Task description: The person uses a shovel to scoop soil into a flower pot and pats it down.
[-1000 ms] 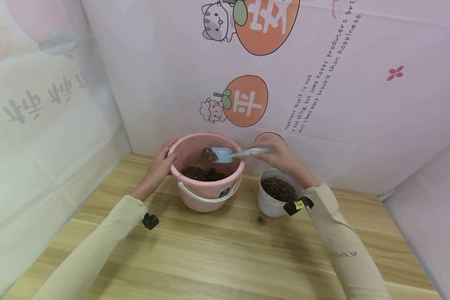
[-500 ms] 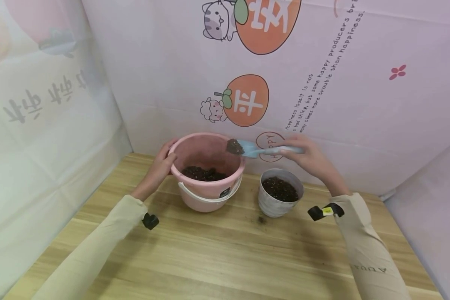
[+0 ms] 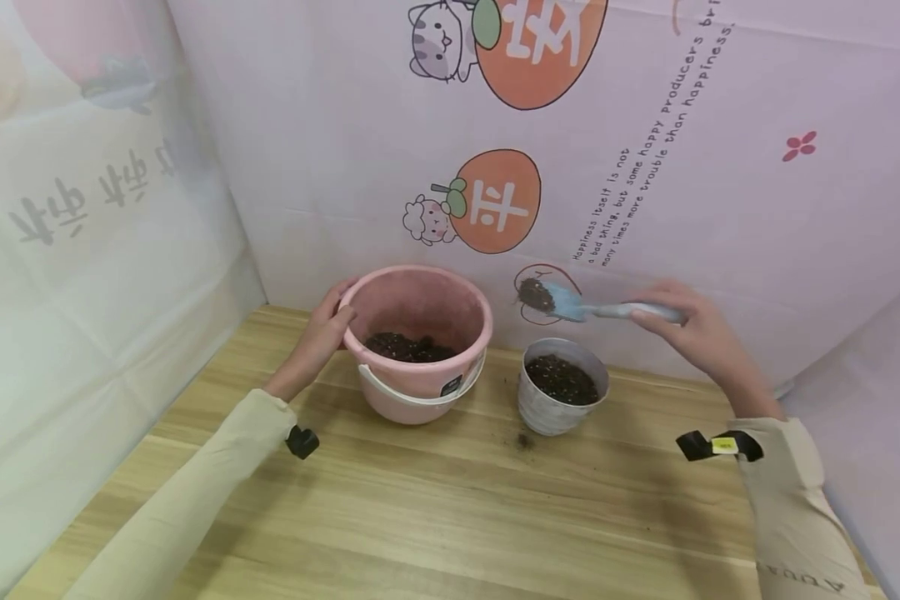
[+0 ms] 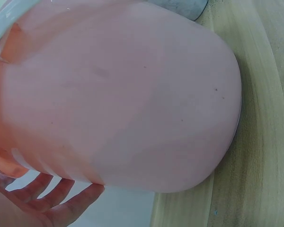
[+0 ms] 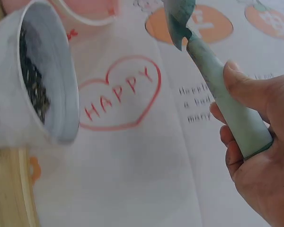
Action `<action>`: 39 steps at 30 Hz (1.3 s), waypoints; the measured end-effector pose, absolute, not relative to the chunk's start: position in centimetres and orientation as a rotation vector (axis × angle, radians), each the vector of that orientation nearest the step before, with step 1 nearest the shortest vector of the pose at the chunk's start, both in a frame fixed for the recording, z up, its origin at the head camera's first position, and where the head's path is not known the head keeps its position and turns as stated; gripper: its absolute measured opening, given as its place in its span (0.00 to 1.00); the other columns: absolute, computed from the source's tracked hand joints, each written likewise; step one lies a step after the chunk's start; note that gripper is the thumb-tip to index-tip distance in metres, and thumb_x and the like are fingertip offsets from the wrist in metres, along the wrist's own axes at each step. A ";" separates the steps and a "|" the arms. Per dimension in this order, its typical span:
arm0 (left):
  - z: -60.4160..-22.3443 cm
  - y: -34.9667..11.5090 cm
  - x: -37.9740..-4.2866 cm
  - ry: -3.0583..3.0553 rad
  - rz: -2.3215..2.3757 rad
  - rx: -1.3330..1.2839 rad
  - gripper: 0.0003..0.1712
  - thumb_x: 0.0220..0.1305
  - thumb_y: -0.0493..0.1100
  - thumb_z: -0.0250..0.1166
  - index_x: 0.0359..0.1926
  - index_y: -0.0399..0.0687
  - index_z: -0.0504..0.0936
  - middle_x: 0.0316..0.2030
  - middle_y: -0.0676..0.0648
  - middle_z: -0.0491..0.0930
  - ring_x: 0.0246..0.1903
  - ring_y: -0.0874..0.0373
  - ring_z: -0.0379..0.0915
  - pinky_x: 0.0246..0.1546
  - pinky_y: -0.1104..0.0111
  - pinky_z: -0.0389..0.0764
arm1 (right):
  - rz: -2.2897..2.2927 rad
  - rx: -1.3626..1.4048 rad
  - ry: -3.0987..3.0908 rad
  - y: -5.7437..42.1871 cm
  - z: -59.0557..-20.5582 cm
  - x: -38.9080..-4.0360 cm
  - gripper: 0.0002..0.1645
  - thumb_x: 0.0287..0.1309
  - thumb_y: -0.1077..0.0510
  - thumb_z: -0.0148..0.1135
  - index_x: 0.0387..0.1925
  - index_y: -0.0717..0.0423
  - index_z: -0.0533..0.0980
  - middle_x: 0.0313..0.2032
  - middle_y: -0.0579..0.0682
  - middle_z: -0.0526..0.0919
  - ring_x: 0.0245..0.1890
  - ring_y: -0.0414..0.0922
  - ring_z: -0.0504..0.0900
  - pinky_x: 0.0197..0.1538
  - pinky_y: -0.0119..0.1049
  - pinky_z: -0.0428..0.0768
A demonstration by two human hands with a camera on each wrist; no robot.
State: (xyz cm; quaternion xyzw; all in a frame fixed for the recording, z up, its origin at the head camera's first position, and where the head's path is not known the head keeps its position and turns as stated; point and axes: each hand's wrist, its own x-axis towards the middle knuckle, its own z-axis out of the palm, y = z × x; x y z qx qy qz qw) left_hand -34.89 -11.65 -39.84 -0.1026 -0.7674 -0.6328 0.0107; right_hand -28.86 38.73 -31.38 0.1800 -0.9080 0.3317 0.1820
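Note:
My right hand (image 3: 690, 329) grips the handle of a light blue garden trowel (image 3: 566, 302), its blade heaped with dark soil (image 3: 536, 295). The blade hangs above the back of a grey-white flower pot (image 3: 543, 417) that is mostly full of soil. In the right wrist view, thumb and fingers of the right hand (image 5: 260, 118) wrap the trowel handle. On the left, my left hand (image 3: 322, 329) holds the rim and side of a pink bucket (image 3: 412, 387) with soil at its bottom. In the left wrist view, several fingers (image 4: 75, 203) lie along the bucket's outer wall.
A white bail handle (image 3: 420, 400) hangs down the bucket's front. Some spilled soil (image 3: 525, 440) lies on the wooden table (image 3: 420, 517) before the pot. A printed white cloth (image 3: 330, 167) stands close behind both containers, with more cloth at the sides.
My right hand has carried the soil-laden trowel rightward out of the pink bucket, past its rim, to above the flower pot. The left hand has stayed on the bucket.

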 end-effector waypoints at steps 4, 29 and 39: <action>-39.8 -11.6 -35.0 -2.403 -1.971 -0.329 0.36 0.78 0.42 0.47 0.84 0.56 0.54 0.80 0.38 0.56 0.67 0.36 0.69 0.41 0.74 0.82 | 0.893 0.521 -2.592 41.0 -32.0 -28.2 0.13 0.66 0.64 0.69 0.52 0.61 0.86 0.43 0.36 0.80 0.42 0.35 0.72 0.44 0.28 0.68; -40.0 -11.5 -34.9 -2.402 -1.972 -0.303 0.36 0.78 0.42 0.48 0.84 0.55 0.55 0.80 0.38 0.57 0.67 0.37 0.68 0.40 0.74 0.81 | 0.263 0.804 -2.473 38.8 -33.7 -25.7 0.17 0.47 0.71 0.79 0.42 0.61 0.88 0.35 0.48 0.81 0.38 0.43 0.70 0.43 0.38 0.65; -39.9 -11.7 -34.9 -2.406 -1.958 -0.321 0.37 0.78 0.42 0.47 0.84 0.55 0.53 0.80 0.38 0.56 0.67 0.37 0.68 0.42 0.73 0.80 | 0.129 0.832 -2.350 36.5 -32.9 -25.2 0.17 0.43 0.71 0.79 0.39 0.63 0.87 0.35 0.52 0.78 0.36 0.51 0.68 0.39 0.45 0.60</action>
